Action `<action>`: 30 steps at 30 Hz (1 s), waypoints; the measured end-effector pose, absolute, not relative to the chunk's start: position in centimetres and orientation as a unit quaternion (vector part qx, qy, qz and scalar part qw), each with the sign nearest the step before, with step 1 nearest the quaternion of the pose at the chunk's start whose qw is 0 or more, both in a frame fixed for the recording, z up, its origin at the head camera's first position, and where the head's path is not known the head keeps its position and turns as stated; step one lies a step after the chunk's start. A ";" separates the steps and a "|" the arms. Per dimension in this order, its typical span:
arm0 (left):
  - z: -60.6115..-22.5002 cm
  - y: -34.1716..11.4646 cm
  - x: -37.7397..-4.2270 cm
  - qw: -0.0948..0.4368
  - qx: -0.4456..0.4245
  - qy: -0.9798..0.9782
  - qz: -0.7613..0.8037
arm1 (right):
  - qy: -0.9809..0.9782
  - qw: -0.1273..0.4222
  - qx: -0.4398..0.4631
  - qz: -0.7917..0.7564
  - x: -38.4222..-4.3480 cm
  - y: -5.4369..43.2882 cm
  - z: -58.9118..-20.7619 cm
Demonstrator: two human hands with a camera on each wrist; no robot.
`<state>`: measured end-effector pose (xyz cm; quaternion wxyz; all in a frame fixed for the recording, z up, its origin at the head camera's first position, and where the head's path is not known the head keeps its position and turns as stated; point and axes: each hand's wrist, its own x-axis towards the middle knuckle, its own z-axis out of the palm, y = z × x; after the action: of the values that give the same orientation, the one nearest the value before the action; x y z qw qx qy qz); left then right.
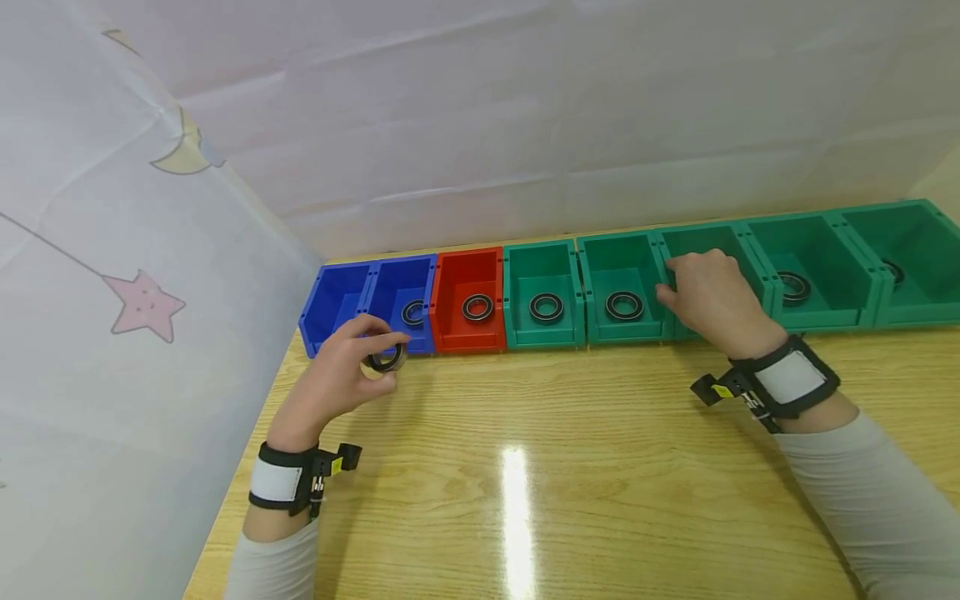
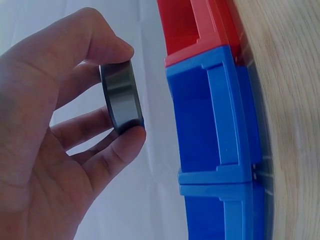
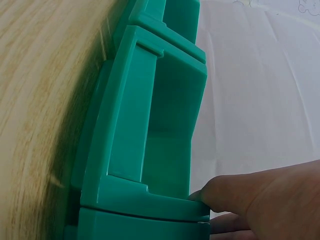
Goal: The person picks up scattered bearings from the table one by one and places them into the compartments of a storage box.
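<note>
My left hand [image 1: 341, 375] pinches a ball bearing [image 2: 122, 100] between thumb and fingertips, in front of the second blue bin [image 2: 197, 125]. Held edge-on in the left wrist view, the bearing shows its smooth steel outer ring. My right hand [image 1: 712, 300] reaches over the third green bin [image 1: 693, 240], its thumb close to the side wall shared with the neighbouring green bin [image 3: 132, 115]. Most of its fingers are hidden behind the hand and the bin wall, so I cannot tell whether they hold anything.
A row of bins runs along the white-covered wall. Single bearings lie in the second blue bin, the red bin [image 1: 468, 340], the first two green bins and the two rightmost green bins [image 1: 817, 319]. The wooden table [image 1: 600, 467] extends in front.
</note>
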<state>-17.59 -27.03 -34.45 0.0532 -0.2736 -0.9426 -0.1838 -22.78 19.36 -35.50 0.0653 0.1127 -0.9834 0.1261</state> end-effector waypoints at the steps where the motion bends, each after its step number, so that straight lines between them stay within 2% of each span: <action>1: -34.5 -27.2 -17.7 0.057 -0.271 -0.943 -0.184 | -0.983 0.065 0.113 0.127 -22.8 19.4 -35.5; 30: -35.9 -32.3 -19.4 0.163 -0.237 -0.931 -0.223 | -0.979 0.081 0.127 0.135 -22.5 19.5 -35.5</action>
<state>-19.40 -32.26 -35.87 0.1633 -0.2366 -0.9314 -0.2235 -22.55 19.48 -35.54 0.0811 0.1273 -0.9792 0.1354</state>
